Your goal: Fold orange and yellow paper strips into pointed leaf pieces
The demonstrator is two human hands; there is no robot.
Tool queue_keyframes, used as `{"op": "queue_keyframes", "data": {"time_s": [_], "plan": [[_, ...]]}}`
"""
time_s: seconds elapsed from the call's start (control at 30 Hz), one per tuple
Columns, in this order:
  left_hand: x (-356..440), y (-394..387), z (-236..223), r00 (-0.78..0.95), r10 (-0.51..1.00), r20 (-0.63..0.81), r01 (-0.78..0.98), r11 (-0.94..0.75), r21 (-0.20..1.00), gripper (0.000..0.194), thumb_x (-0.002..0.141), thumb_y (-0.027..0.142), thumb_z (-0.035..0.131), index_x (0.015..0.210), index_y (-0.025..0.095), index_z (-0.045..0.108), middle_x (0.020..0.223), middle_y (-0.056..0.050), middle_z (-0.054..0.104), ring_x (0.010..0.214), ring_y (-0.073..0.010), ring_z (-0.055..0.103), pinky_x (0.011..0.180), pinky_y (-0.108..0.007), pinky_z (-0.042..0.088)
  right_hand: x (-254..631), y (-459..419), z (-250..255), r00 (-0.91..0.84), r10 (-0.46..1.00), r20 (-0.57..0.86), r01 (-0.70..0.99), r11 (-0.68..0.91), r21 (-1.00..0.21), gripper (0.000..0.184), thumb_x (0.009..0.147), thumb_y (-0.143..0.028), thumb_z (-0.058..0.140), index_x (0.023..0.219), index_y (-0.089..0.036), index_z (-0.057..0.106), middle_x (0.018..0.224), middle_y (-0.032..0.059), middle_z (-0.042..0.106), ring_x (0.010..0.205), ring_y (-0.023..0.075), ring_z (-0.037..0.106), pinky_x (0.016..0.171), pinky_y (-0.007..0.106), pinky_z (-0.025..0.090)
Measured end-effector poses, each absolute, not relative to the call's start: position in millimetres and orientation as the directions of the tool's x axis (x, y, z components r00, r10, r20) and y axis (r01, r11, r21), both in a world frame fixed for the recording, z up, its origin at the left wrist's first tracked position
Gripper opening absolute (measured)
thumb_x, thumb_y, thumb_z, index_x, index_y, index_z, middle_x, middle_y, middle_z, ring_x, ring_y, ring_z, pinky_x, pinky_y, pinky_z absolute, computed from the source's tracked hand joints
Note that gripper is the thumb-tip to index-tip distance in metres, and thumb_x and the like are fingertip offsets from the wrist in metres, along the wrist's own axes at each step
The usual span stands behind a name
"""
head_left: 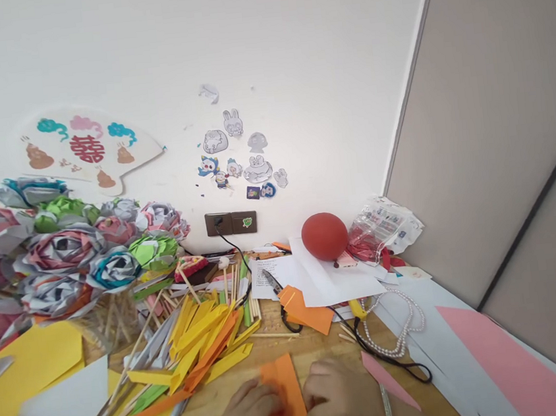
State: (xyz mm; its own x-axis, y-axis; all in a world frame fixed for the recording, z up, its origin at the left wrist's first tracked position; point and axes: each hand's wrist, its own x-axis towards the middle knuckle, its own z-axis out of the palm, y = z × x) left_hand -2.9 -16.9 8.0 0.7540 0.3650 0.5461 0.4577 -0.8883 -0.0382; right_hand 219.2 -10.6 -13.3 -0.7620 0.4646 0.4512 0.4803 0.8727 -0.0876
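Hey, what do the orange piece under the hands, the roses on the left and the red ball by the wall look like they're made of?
Orange piece: thin matte paper, seemingly; it lies flat with sharp straight edges under the left hand and right hand.
Roses: probably folded printed paper, showing layered creased petals.
Red ball: likely a rubber balloon, smooth and slightly dull; uncertain.

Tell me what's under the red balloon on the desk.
The red balloon rests on loose white paper sheets, with a small pink slip at its right base. Anything directly beneath the balloon, and the desk surface under those sheets, is covered and cannot be seen.
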Motion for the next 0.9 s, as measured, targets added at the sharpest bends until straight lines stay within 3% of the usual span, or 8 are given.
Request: {"op": "queue_keyframes", "data": {"time_s": [0.17, 0.3, 0.4, 0.63, 0.9], "plan": [[-4.7, -17.2, 9.9, 0.784, 0.482, 0.39, 0.446, -0.875, 0.186, 0.013, 0.082, 0.012, 0.051, 0.078, 0.023, 0.059, 0.093, 0.003, 0.065, 0.09, -0.012, 0.059, 0.086, -0.021, 0.044, 215.4, -11.4, -10.7, -0.709, 0.62, 0.336, 0.551, 0.784, -0.284, 0.003, 0.079, -0.023, 0.068, 0.076, -0.022, 0.067, 0.079, -0.0023, 0.06, 0.078, 0.0127, 0.052, 0.071, 0.025, 0.037], [-2.3, -14.8, -1.2, 0.717, 0.604, 0.347, 0.465, -0.786, 0.408, 0.011, 0.081, 0.014, 0.055, 0.074, 0.022, 0.057, 0.089, 0.001, 0.063, 0.086, -0.0145, 0.059, 0.08, -0.024, 0.046, 209.4, -9.3, -12.2, -0.62, 0.744, 0.25, 0.587, 0.651, -0.482, 0.007, 0.072, -0.019, 0.074, 0.075, -0.021, 0.069, 0.079, -0.0018, 0.06, 0.082, 0.0139, 0.054, 0.075, 0.025, 0.038], [0.1, -12.3, -7.8, 0.682, 0.661, 0.313, 0.468, -0.723, 0.508, 0.009, 0.08, 0.016, 0.058, 0.072, 0.021, 0.056, 0.087, -0.001, 0.062, 0.084, -0.0162, 0.058, 0.077, -0.025, 0.045, 205.0, -8.0, -14.2, -0.547, 0.812, 0.204, 0.6, 0.551, -0.58, 0.012, 0.066, -0.019, 0.079, 0.071, -0.021, 0.069, 0.076, -0.002, 0.06, 0.081, 0.0153, 0.054, 0.074, 0.026, 0.038], [4.1, -11.9, -9.5, 0.587, 0.782, 0.209, 0.516, -0.561, 0.648, 0.015, 0.071, 0.008, 0.059, 0.067, 0.02, 0.052, 0.083, -0.001, 0.06, 0.082, -0.0173, 0.055, 0.074, -0.027, 0.043, 198.5, -10.2, -9.6, -0.435, 0.89, 0.136, 0.619, 0.405, -0.674, 0.018, 0.058, -0.014, 0.083, 0.066, -0.019, 0.067, 0.073, -0.0021, 0.058, 0.08, 0.0162, 0.054, 0.071, 0.026, 0.036], [10.4, -16.6, -13.0, 0.483, 0.835, 0.261, 0.534, -0.518, 0.668, 0.017, 0.067, 0.005, 0.054, 0.06, 0.02, 0.048, 0.084, -0.002, 0.057, 0.084, -0.0181, 0.054, 0.074, -0.028, 0.043, 194.5, -14.5, -11.1, -0.366, 0.918, 0.152, 0.617, 0.361, -0.699, 0.018, 0.059, -0.014, 0.081, 0.063, -0.019, 0.064, 0.072, -0.0035, 0.056, 0.08, 0.0156, 0.053, 0.074, 0.027, 0.035]]}}
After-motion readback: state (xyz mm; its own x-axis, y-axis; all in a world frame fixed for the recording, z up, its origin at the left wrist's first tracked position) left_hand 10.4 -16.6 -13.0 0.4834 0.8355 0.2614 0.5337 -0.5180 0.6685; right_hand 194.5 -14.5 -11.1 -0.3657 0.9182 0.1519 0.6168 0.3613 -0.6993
